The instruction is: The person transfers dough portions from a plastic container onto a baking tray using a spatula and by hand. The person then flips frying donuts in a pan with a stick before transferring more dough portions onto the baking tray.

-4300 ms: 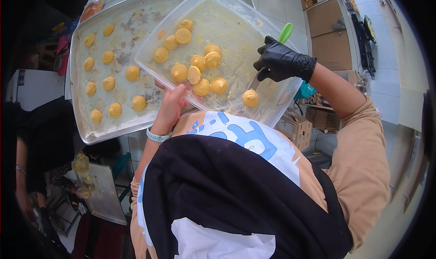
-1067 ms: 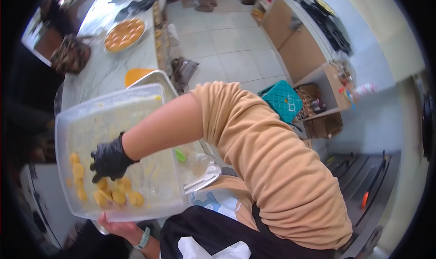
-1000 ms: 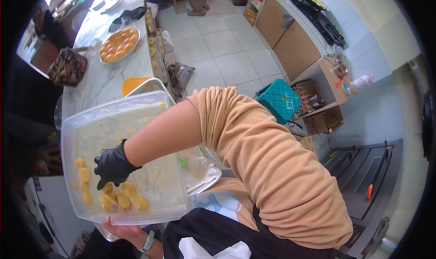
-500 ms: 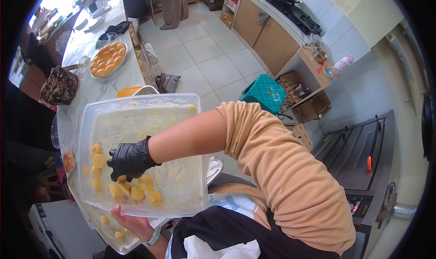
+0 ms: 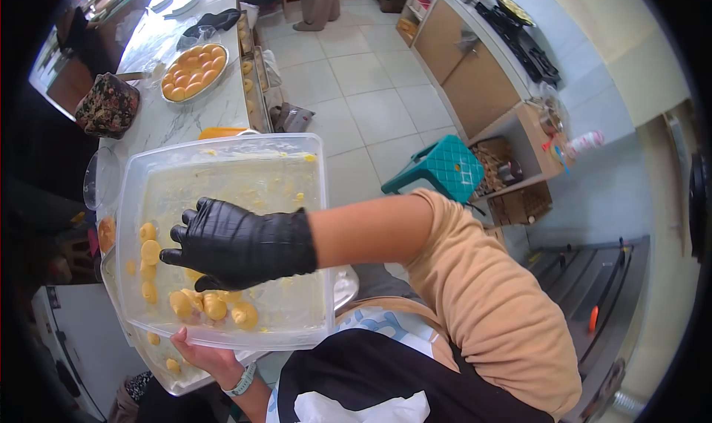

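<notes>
A clear plastic tub [image 5: 315,223], smeared with pale yellow residue, is tilted in front of me. My left hand [image 5: 211,355], bare with a watch on its wrist, grips the tub's near edge, thumb on the outside. Over the tub hovers my right hand [image 5: 237,241] in a black glove, back upward, fingers spread; its palm side is hidden. Beneath and beside it, yellow dough-like pieces [image 5: 244,315] lie inside the tub, some in a row along the left wall. Under the tub, a metal tray [image 5: 189,382] carries more yellow pieces.
On the marble counter [image 5: 222,119] stand a round pan of golden buns [image 5: 194,73] and a floral cloth item [image 5: 107,105]. A teal stool [image 5: 445,167] is on the tiled floor. Cabinets with a stove [image 5: 519,44] line the right, and another person's legs [image 5: 319,4] show at the back.
My right hand has lifted from the yellow pieces, and its fingers have spread. Pieces near the tub's front now sit more bunched together. The view has shifted slightly.
</notes>
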The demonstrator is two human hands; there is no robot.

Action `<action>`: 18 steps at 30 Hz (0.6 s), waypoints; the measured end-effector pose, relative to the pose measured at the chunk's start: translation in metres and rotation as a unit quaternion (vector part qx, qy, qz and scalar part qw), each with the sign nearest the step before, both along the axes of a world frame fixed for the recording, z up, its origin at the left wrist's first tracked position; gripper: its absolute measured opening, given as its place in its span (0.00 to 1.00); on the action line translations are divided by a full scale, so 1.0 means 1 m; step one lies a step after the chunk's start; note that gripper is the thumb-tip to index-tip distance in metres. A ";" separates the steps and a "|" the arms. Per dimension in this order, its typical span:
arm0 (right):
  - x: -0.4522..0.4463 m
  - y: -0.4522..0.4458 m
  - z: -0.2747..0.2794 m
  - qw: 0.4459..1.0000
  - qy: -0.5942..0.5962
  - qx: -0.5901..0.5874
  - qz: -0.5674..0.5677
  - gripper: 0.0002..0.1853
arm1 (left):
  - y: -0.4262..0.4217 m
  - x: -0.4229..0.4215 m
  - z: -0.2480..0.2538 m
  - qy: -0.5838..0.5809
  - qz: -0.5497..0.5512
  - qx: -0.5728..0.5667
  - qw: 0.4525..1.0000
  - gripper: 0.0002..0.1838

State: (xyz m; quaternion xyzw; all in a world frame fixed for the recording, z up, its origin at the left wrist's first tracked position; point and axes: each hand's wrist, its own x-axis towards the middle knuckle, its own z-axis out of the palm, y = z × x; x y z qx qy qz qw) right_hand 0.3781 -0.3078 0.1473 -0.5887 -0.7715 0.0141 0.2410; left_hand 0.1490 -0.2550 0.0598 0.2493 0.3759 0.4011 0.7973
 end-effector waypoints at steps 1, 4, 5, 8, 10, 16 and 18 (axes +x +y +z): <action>0.016 -0.014 0.012 1.000 0.026 0.005 0.007 0.25 | -0.005 0.008 0.002 0.000 0.008 0.011 1.000 0.32; 0.078 -0.065 0.024 0.988 0.128 0.086 0.023 0.22 | -0.019 0.048 0.005 -0.015 0.024 0.032 0.999 0.32; 0.103 -0.085 0.028 0.978 0.165 0.121 0.037 0.20 | -0.027 0.064 0.007 -0.028 0.032 0.033 0.999 0.33; 0.199 -0.158 0.011 0.964 0.207 0.148 -0.072 0.17 | -0.044 0.127 0.016 -0.010 0.097 0.045 0.994 0.33; 0.260 -0.215 -0.004 0.961 0.170 0.121 -0.180 0.16 | -0.050 0.163 0.029 0.004 0.124 0.053 0.991 0.33; 0.385 -0.343 -0.019 0.873 0.197 0.035 -0.446 0.12 | -0.053 0.275 0.033 -0.025 0.145 0.066 0.987 0.32; 0.414 -0.350 -0.021 0.854 0.192 0.059 -0.480 0.11 | -0.048 0.314 0.030 0.009 0.151 0.080 0.985 0.32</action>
